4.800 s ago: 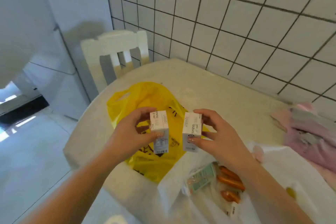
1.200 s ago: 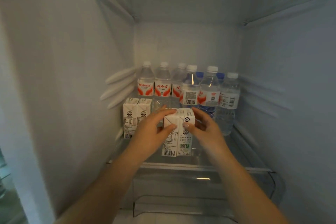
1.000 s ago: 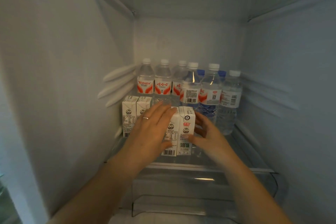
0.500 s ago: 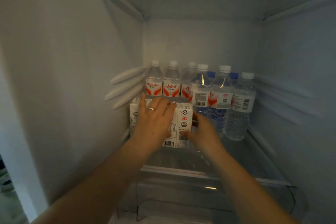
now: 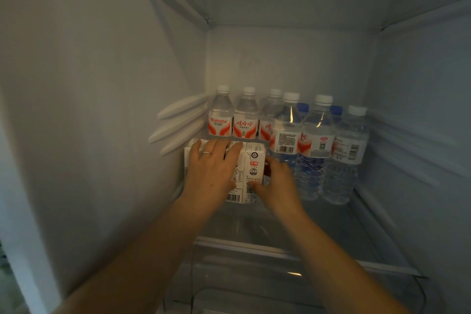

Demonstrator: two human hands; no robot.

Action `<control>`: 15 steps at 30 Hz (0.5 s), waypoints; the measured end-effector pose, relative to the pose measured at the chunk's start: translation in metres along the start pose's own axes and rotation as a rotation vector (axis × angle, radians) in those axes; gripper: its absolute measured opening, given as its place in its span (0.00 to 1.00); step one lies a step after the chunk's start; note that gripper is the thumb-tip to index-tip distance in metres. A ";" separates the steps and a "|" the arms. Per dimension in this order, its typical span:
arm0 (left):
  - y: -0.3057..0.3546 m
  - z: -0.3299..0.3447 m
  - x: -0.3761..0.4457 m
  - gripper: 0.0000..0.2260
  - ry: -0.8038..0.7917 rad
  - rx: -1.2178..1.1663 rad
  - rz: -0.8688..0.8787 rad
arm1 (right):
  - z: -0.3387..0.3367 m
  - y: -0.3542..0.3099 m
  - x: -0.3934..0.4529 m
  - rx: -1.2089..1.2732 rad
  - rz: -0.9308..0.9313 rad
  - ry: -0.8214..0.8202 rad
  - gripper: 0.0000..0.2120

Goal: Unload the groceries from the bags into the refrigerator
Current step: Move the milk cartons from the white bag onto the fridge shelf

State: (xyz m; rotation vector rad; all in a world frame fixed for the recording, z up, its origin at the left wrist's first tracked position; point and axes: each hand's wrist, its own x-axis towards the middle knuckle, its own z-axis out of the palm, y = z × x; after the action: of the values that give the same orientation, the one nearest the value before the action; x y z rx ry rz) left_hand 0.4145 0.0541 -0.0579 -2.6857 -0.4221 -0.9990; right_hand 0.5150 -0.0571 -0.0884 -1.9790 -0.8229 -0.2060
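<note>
Both hands at the milk cartons on the refrigerator's glass shelf.

Nearest, two bare forearms reach in over the front edge of the glass shelf (image 5: 244, 246). The left hand (image 5: 212, 173), a ring on one finger, lies flat with straight fingers spread over the fronts and tops of the milk cartons (image 5: 251, 173), an open grip pressing rather than clasping. The right hand (image 5: 276, 186) curls round the right side of the rightmost carton, thumb on its lower front, fingers behind it. The cartons stand upright in a row, touching one another, at the left of the shelf near the side wall. Just behind and to their right stand the water bottles (image 5: 316, 140), upright in close rows against the back wall of the refrigerator (image 5: 288, 58).
</note>
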 end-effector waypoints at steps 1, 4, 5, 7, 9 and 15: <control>0.001 -0.002 0.000 0.39 -0.007 -0.013 0.007 | -0.001 -0.001 -0.001 -0.001 0.001 -0.006 0.28; 0.004 -0.009 -0.003 0.38 -0.015 -0.065 0.004 | -0.012 -0.006 -0.009 -0.026 -0.005 -0.032 0.29; 0.005 -0.013 -0.005 0.38 -0.009 -0.077 0.003 | -0.017 -0.007 -0.013 -0.041 -0.014 -0.031 0.30; 0.007 -0.019 -0.015 0.37 0.038 -0.136 -0.010 | -0.026 -0.009 -0.021 -0.062 -0.017 -0.025 0.33; 0.009 -0.023 -0.029 0.36 0.087 -0.237 -0.038 | -0.034 -0.010 -0.030 -0.064 -0.019 -0.008 0.33; 0.024 -0.023 -0.078 0.31 0.011 -0.605 -0.061 | -0.052 -0.019 -0.079 -0.150 -0.079 0.063 0.33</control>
State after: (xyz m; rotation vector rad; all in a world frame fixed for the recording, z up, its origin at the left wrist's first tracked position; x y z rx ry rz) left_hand 0.3526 0.0101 -0.0955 -3.2030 -0.2227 -1.3348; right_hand 0.4525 -0.1308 -0.0832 -2.0695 -0.8672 -0.3838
